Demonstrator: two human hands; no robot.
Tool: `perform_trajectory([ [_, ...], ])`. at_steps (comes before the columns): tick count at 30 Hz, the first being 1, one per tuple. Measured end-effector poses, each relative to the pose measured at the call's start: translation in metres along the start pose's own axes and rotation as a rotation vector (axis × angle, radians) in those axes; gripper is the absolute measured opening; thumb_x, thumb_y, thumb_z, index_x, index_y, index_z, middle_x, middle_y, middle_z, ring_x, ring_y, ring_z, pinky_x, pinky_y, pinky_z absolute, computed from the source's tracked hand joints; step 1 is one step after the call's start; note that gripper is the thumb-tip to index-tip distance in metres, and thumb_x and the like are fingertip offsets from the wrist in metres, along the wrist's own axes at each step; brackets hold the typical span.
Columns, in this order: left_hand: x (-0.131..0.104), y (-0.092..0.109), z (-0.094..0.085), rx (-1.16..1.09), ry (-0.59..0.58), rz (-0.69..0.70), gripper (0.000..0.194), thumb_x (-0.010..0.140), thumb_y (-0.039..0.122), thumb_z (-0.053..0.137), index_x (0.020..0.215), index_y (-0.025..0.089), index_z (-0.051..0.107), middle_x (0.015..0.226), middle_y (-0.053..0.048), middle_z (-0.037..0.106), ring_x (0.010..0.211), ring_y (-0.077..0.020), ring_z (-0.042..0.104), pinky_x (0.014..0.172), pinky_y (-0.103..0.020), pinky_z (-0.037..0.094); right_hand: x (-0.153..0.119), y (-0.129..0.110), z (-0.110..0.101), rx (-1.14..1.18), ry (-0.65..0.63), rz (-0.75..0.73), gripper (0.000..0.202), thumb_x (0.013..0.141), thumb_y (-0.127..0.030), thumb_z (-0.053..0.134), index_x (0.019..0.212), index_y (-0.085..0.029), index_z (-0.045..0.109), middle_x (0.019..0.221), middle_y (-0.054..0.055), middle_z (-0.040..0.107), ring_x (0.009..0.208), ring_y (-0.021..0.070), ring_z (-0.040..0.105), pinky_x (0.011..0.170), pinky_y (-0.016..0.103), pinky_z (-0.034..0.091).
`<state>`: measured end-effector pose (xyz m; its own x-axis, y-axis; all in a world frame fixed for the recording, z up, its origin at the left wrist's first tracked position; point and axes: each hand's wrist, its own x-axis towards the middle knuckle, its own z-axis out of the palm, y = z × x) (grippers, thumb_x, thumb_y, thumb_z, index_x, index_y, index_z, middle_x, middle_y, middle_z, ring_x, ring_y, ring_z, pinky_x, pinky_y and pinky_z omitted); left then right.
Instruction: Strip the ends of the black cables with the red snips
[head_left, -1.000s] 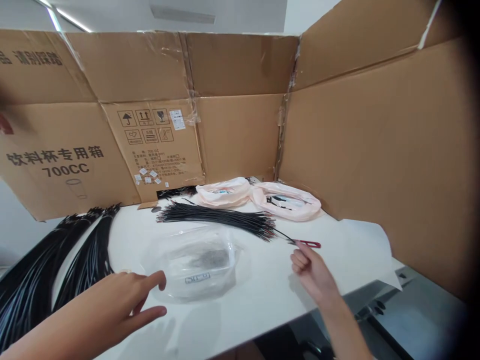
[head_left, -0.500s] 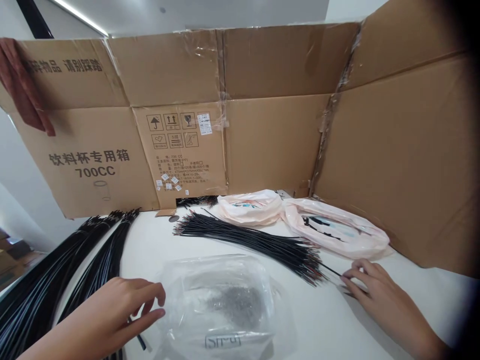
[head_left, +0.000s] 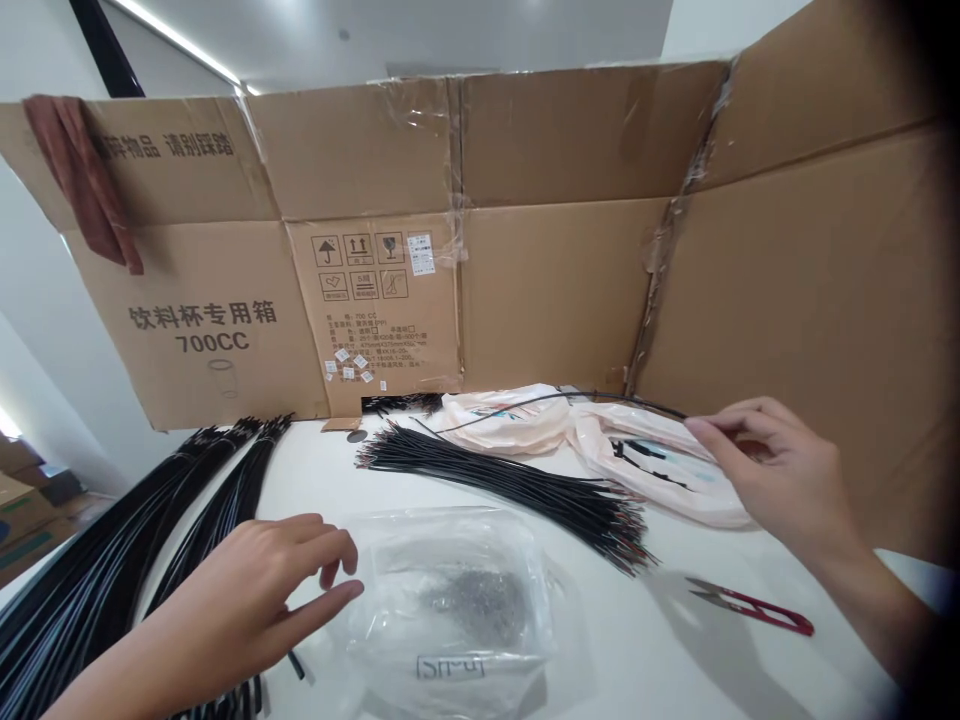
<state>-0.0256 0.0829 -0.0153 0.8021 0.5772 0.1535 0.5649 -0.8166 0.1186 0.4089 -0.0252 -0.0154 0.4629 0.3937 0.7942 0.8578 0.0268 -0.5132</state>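
My right hand (head_left: 765, 455) pinches the end of a single black cable (head_left: 600, 396), lifted at the right and stretching left over the pale bags. Below that hand, red-handled thread snips (head_left: 757, 606) lie on the table. A bundle of cut black cables (head_left: 502, 485) with stripped, reddish ends rests across the middle. My left hand (head_left: 300, 580) hovers with its thumb and fingers apart, holding nothing. Just right of it lies a clear plastic bag (head_left: 450, 600) with a mass of small greyish pieces inside, too small to make out.
Long bundles of black cable (head_left: 112, 560) cover the left side. Two pale pink plastic bags (head_left: 510, 420) with rolled rims sit at the back, small parts inside. Tall cardboard panels (head_left: 555, 290) wall off the back and right. A brown cloth (head_left: 82, 180) hangs over the left panel.
My right hand has risen from the table, drawing one black cable up out of the bundle. The snips beneath it are now in full view. My left hand stays open.
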Motion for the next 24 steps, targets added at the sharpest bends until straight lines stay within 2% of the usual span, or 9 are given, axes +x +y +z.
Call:
perform_trajectory([
  [5, 0.011, 0.028, -0.001, -0.398, -0.105, -0.089, 0.032, 0.093, 0.050, 0.044, 0.094, 0.027, 0.065, 0.094, 0.000, 0.067, 0.085, -0.0151, 0.060, 0.072, -0.026, 0.043, -0.004, -0.036, 0.012, 0.141, 0.153, -0.026, 0.019, 0.078, -0.035, 0.064, 0.067, -0.020, 0.063, 0.074, 0.002, 0.055, 0.066, 0.0141, 0.053, 0.053, 0.027, 0.042],
  [8, 0.032, 0.037, 0.001, -0.874, -0.153, -0.065, 0.043, 0.092, 0.056, 0.044, 0.122, 0.028, 0.058, 0.120, -0.006, 0.064, 0.107, -0.0201, 0.058, 0.083, -0.030, 0.047, -0.007, -0.059, 0.016, 0.241, 0.217, -0.045, 0.016, 0.079, -0.031, 0.066, 0.068, -0.019, 0.062, 0.076, 0.002, 0.054, 0.069, 0.0144, 0.053, 0.056, 0.027, 0.042],
  [10, 0.052, 0.038, -0.002, -1.203, -0.076, -0.059, 0.063, 0.088, 0.065, 0.045, 0.137, 0.026, 0.045, 0.139, -0.011, 0.052, 0.124, -0.0246, 0.051, 0.092, -0.036, 0.047, -0.009, -0.074, 0.017, 0.313, 0.230, -0.073, 0.015, 0.080, -0.030, 0.067, 0.069, -0.020, 0.063, 0.077, 0.002, 0.054, 0.071, 0.0141, 0.053, 0.058, 0.027, 0.043],
  [13, 0.077, 0.032, -0.023, -1.603, 0.204, -0.202, 0.087, 0.085, 0.079, 0.026, 0.142, 0.014, 0.035, 0.148, -0.017, 0.040, 0.135, -0.0265, 0.041, 0.103, -0.040, 0.044, -0.017, -0.094, 0.020, 0.390, 0.162, -0.124, 0.016, 0.082, -0.028, 0.067, 0.069, -0.020, 0.061, 0.078, 0.001, 0.053, 0.072, 0.0135, 0.053, 0.057, 0.025, 0.043],
  [15, 0.087, 0.021, -0.044, -1.778, 0.415, -0.304, 0.091, 0.087, 0.076, 0.014, 0.140, 0.004, 0.033, 0.144, -0.022, 0.042, 0.130, -0.0254, 0.047, 0.105, -0.040, 0.043, -0.025, -0.103, 0.024, 0.411, 0.058, -0.162, 0.015, 0.084, -0.026, 0.066, 0.070, -0.020, 0.061, 0.079, 0.001, 0.052, 0.072, 0.0133, 0.053, 0.057, 0.024, 0.043],
  [16, 0.089, 0.012, -0.054, -1.825, 0.513, -0.379, 0.092, 0.088, 0.075, 0.008, 0.133, 0.000, 0.038, 0.138, -0.024, 0.048, 0.124, -0.0256, 0.052, 0.102, -0.039, 0.046, -0.030, -0.106, 0.027, 0.407, 0.001, -0.182, 0.015, 0.085, -0.026, 0.065, 0.071, -0.021, 0.061, 0.079, 0.001, 0.053, 0.072, 0.0135, 0.052, 0.057, 0.024, 0.043],
  [19, 0.083, -0.020, -0.074, -1.917, 0.689, -0.441, 0.080, 0.096, 0.052, -0.009, 0.103, 0.004, 0.054, 0.104, -0.017, 0.063, 0.098, -0.0168, 0.064, 0.089, -0.029, 0.053, -0.042, -0.104, 0.036, 0.365, -0.151, -0.247, 0.016, 0.088, -0.026, 0.062, 0.073, -0.021, 0.060, 0.079, 0.002, 0.054, 0.072, 0.0150, 0.051, 0.054, 0.025, 0.040],
  [22, 0.064, -0.046, -0.081, -1.919, 0.774, -0.392, 0.077, 0.089, 0.013, -0.028, 0.070, 0.014, 0.046, 0.067, -0.002, 0.053, 0.062, -0.0037, 0.055, 0.070, -0.018, 0.050, -0.046, -0.092, 0.048, 0.282, -0.191, -0.356, 0.017, 0.090, -0.027, 0.059, 0.075, -0.020, 0.060, 0.080, 0.003, 0.056, 0.077, 0.0172, 0.052, 0.060, 0.028, 0.041],
  [24, 0.048, -0.053, -0.086, -1.902, 0.831, -0.329, 0.071, 0.085, 0.001, -0.030, 0.062, 0.016, 0.036, 0.056, 0.002, 0.042, 0.050, -0.0012, 0.043, 0.057, -0.014, 0.042, -0.039, -0.086, 0.063, 0.187, -0.172, -0.455, 0.016, 0.092, -0.026, 0.057, 0.078, -0.020, 0.062, 0.082, 0.004, 0.057, 0.080, 0.0190, 0.052, 0.070, 0.032, 0.042],
])
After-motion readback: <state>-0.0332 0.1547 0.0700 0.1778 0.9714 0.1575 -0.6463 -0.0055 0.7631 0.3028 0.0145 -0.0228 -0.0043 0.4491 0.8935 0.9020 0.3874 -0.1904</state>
